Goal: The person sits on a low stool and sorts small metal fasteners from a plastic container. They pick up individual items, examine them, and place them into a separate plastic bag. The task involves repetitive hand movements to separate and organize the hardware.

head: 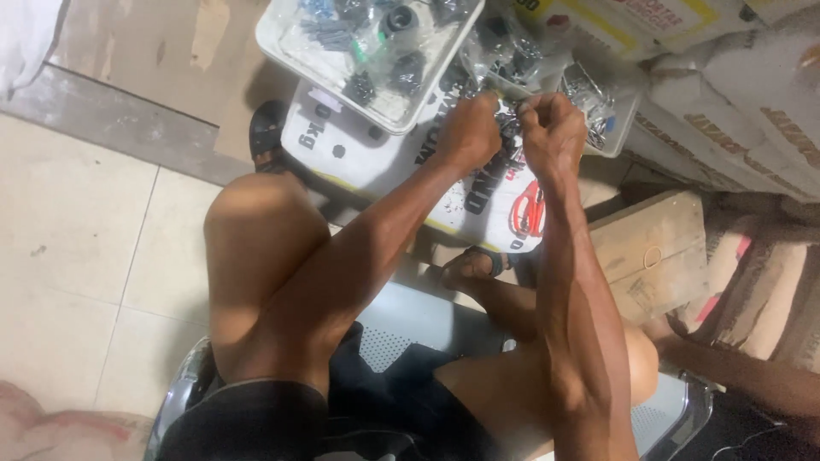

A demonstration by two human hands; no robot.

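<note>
Left hand (468, 132) fisted, right hand (553, 130) fisted, both closed together on 1 small dark part (511, 128) between them, above white printed sack (376, 154), clear tray of black parts (290, 51) just beyond, person seated on metal chair (410, 329)

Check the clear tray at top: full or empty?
Partly full: the clear tray holds scattered small black parts in bags, with bare patches between them.

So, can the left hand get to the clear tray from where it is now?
Probably yes. The left hand is closed on a small dark part just below the clear tray, and nothing stands between them. It would need to let go of the part first, since the right hand grips it too.
</note>
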